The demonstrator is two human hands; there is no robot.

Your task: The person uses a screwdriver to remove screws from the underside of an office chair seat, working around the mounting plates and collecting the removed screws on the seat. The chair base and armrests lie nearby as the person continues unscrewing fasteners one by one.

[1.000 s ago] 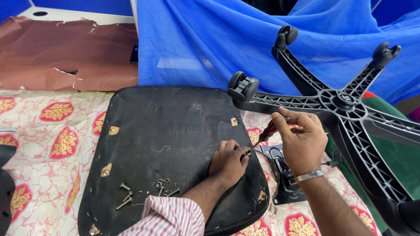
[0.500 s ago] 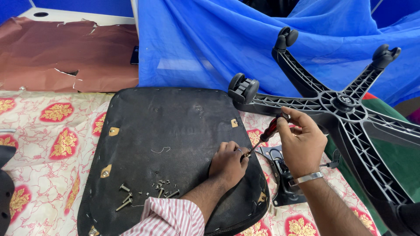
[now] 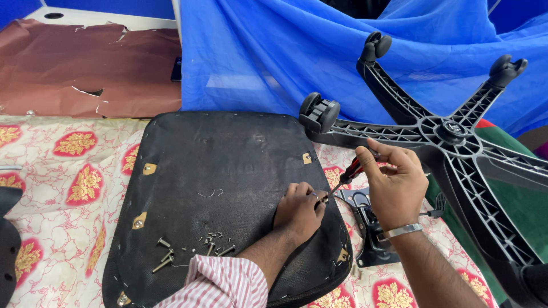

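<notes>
A black chair seat (image 3: 222,171) lies underside up on a floral cloth. My left hand (image 3: 298,212) rests on its right edge, fingers pinched around a small fastener at the screwdriver tip. My right hand (image 3: 394,185) grips a screwdriver (image 3: 345,177) with a red and black handle, its shaft angled down-left to the seat edge. Several loose screws (image 3: 194,251) lie on the seat near my striped sleeve (image 3: 220,285).
A black five-arm chair base with castors (image 3: 451,134) lies upturned at the right. A black metal mechanism plate (image 3: 371,234) sits under my right wrist. Blue cloth (image 3: 274,51) hangs behind, and a torn brown sheet (image 3: 74,68) lies at the back left.
My right hand has shifted slightly with the screwdriver, keeping its tip at the seat edge. My left hand stays put.
</notes>
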